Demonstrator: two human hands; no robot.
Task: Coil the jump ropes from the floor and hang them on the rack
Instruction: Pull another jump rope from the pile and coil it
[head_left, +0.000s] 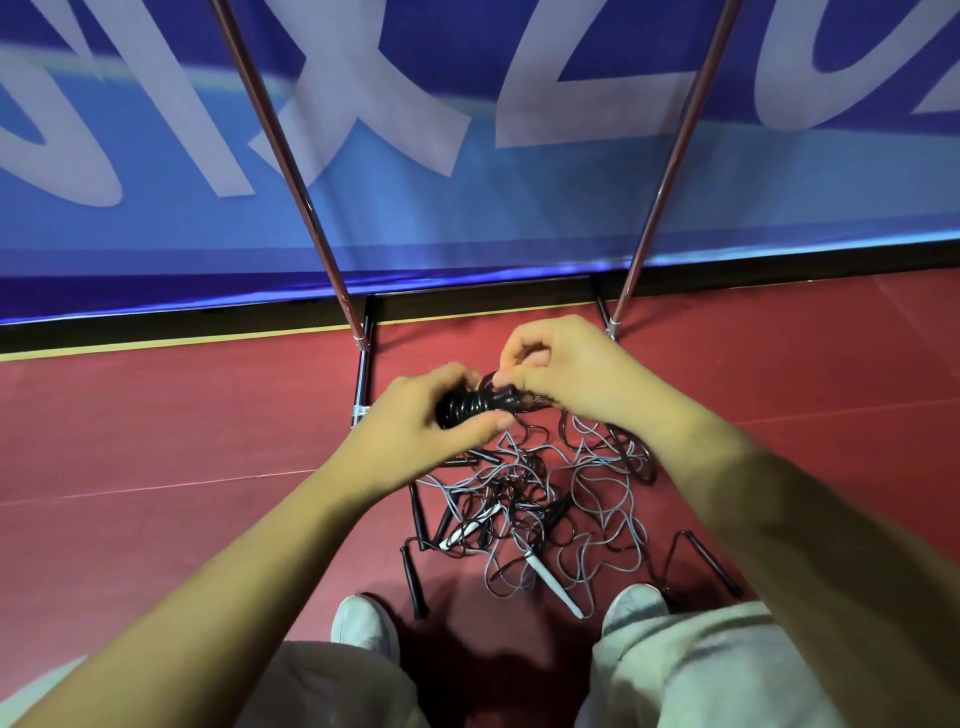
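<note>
The rack's (291, 156) top is cut off by the upper edge of the view. Only its two slanting metal poles and the dark base bars at the floor show, so its hanging part cannot be made out. Much of the black coil (467, 404) is covered by the left hand (415, 428), whose fingers and thumb are wrapped round it, holding it above the floor in front of the rack's base. The right hand (566, 374) is just right of it, fingertips pinching a strand of the same black rope at the coil's far-right end; how that strand runs on under the palm is hidden. Below the hands, the other jump ropes (550, 499) lie in a loose tangle of black and grey cords on the red floor (156, 415), so interwoven that single ropes cannot be counted. A white handle (553, 582) sticks out at the tangle's near edge and a black handle (415, 582) at its left. The tangle sits between the rack's base and the person's two pale shoes (363, 621), with open floor to the left and right. Behind the rack a blue banner (467, 208) with large white lettering, blurred and cropped, runs along the far edge of the floor.
</note>
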